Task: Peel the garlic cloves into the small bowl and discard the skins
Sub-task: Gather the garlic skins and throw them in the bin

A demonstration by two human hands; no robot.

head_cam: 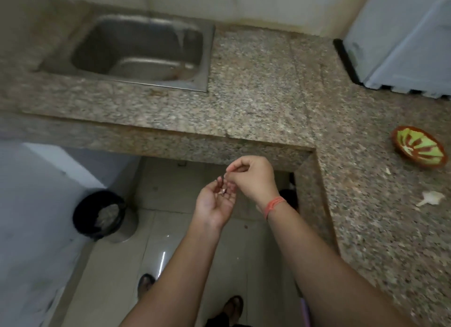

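My left hand is held palm up over the floor, cupping a small heap of garlic skins at its fingers. My right hand hovers just above it and pinches a thin strip of skin between thumb and fingertips. The small bowl, red-brown with a green pattern, stands on the granite counter at the far right. A garlic bulb piece lies on the counter nearer to me, below the bowl. Small skin flakes lie around it.
A black waste bin with a pale liner stands on the tiled floor at the left, below the counter. A steel sink is set into the counter at the back left. A white appliance occupies the back right corner.
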